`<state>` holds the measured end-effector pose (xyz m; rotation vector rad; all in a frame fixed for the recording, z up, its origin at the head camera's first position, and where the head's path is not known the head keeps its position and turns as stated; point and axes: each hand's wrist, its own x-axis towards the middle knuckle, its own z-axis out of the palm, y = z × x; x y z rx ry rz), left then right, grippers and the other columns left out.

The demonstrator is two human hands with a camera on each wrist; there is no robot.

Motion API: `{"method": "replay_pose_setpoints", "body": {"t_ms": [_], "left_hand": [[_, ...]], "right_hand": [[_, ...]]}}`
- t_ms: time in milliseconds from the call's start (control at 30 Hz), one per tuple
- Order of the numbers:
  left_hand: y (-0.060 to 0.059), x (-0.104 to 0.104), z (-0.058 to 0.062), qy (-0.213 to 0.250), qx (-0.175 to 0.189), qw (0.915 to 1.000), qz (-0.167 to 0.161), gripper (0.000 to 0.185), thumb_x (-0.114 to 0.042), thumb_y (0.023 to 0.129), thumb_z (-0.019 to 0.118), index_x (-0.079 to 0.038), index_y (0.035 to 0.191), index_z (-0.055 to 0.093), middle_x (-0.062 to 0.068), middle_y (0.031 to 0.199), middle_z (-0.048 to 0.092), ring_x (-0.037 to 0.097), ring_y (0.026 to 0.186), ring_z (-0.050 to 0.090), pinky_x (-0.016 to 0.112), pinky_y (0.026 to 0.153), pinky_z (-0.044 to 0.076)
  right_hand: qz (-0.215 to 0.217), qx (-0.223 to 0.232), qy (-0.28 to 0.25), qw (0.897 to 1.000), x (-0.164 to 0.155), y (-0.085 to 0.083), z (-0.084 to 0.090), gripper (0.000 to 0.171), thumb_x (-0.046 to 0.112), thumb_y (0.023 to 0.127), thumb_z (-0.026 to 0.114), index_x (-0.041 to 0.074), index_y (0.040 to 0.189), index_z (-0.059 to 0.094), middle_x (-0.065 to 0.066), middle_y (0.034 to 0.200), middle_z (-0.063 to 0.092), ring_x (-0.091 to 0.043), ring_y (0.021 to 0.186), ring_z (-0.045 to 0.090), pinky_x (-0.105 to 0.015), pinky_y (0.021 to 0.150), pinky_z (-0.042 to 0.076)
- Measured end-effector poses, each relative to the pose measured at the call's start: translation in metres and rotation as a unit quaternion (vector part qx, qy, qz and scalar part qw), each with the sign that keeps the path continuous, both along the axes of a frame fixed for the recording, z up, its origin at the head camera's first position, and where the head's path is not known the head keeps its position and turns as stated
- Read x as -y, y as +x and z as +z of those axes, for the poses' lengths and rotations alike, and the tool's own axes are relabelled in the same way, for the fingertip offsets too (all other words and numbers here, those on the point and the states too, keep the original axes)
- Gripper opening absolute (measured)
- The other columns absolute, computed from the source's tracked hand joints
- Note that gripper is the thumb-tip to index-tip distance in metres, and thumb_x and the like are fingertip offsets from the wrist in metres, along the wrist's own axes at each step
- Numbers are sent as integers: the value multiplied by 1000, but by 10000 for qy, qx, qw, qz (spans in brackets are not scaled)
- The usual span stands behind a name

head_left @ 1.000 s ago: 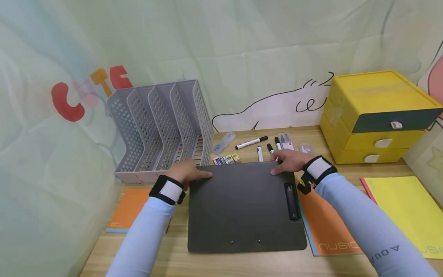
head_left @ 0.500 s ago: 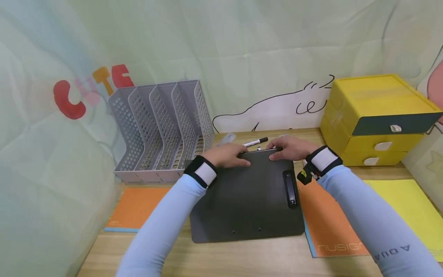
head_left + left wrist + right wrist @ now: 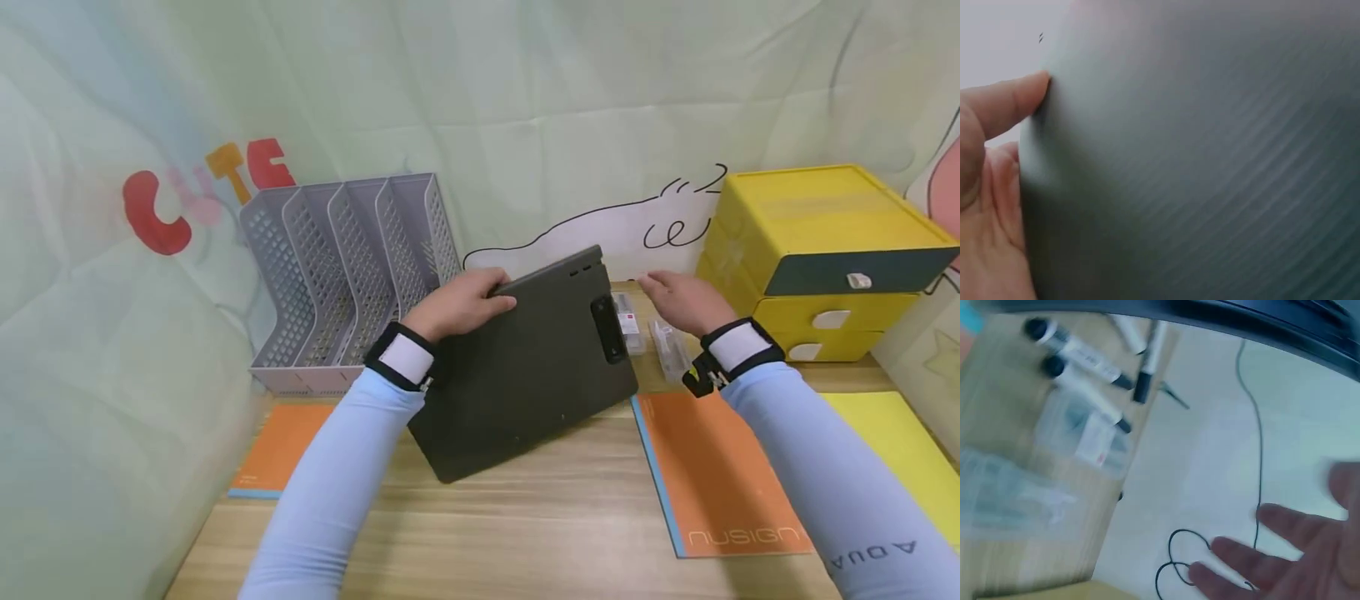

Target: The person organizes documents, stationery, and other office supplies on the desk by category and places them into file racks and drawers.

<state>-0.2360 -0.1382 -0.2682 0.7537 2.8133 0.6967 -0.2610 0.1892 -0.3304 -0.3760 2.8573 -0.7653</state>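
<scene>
My left hand (image 3: pixel 476 298) grips the far edge of a dark grey clipboard (image 3: pixel 532 375) and holds it tilted up, its near corner low over the wooden desk (image 3: pixel 525 533). The black clip (image 3: pixel 607 329) sits on the board's right side. In the left wrist view the clipboard (image 3: pixel 1210 162) fills the frame, with my thumb (image 3: pixel 1007 103) on its edge. My right hand (image 3: pixel 671 296) hovers off the board with fingers spread and holds nothing. Below it lie clear packets (image 3: pixel 667 346). The right wrist view shows my fingers (image 3: pixel 1260 562), blurred markers (image 3: pixel 1082 356) and a clear packet (image 3: pixel 1094 434).
A grey four-slot file rack (image 3: pixel 352 267) stands at the back left. A yellow drawer unit (image 3: pixel 817 250) is at the back right. Orange notebooks lie on the right (image 3: pixel 712 475) and on the left (image 3: pixel 281 450); a yellow folder (image 3: pixel 900 450) lies far right.
The clipboard went from flat on the desk to tilted up. My left hand slid to its far edge and lifted it. My right hand let go and moved right.
</scene>
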Motion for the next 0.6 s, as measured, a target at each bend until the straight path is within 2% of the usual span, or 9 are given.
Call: {"method": "replay_pose_setpoints", "body": {"t_ms": [100, 200, 267, 333, 433, 533, 600], "left_hand": [[2, 12, 11, 394, -279, 9982, 347, 21, -24, 104, 53, -6, 114, 58, 9, 96, 58, 24, 83, 53, 39, 75, 42], [4, 24, 20, 858, -597, 9922, 682, 23, -25, 104, 53, -5, 116, 57, 11, 98, 58, 26, 84, 53, 40, 75, 42], [6, 32, 24, 1171, -896, 9843, 968, 26, -25, 104, 53, -4, 119, 56, 12, 100, 58, 27, 86, 53, 41, 76, 41], [7, 40, 26, 1475, -1307, 9717, 1304, 29, -25, 104, 53, -2, 121, 55, 14, 102, 58, 28, 88, 54, 41, 78, 41], [9, 52, 32, 2096, -1908, 9408, 1857, 31, -22, 103, 54, 3, 122, 54, 17, 105, 61, 28, 90, 55, 39, 80, 42], [13, 64, 38, 2839, -2347, 9027, 2222, 32, -20, 103, 53, 5, 123, 53, 20, 108, 63, 21, 89, 56, 33, 79, 43], [16, 73, 43, 3357, -2575, 8738, 2396, 30, -21, 103, 53, 3, 121, 52, 18, 108, 64, 17, 88, 56, 28, 76, 41]], "right_hand": [[144, 39, 791, 9968, -2, 2, -10, 65, 38, 104, 45, -12, 144, 37, -35, 143, 42, -53, 129, 42, -61, 105, 33], [371, 255, 1284, 9907, 1, 7, -19, 67, 38, 99, 57, -13, 140, 43, -36, 138, 47, -52, 125, 46, -61, 102, 37], [518, 445, 1421, 9875, 5, 10, -23, 68, 41, 97, 59, -13, 138, 46, -35, 138, 48, -51, 125, 46, -60, 102, 38], [662, 637, 1507, 9843, 8, 13, -26, 69, 43, 97, 59, -13, 137, 48, -35, 138, 48, -51, 126, 45, -59, 103, 37], [771, 836, 1598, 9806, 12, 16, -31, 69, 45, 97, 57, -12, 136, 50, -34, 138, 48, -51, 127, 44, -57, 105, 36], [752, 922, 1602, 9799, 14, 18, -35, 70, 46, 97, 57, -12, 135, 51, -33, 136, 51, -50, 126, 46, -56, 104, 37], [699, 937, 1581, 9805, 15, 19, -37, 70, 47, 96, 57, -11, 135, 51, -32, 135, 53, -48, 124, 48, -55, 102, 39]]}}
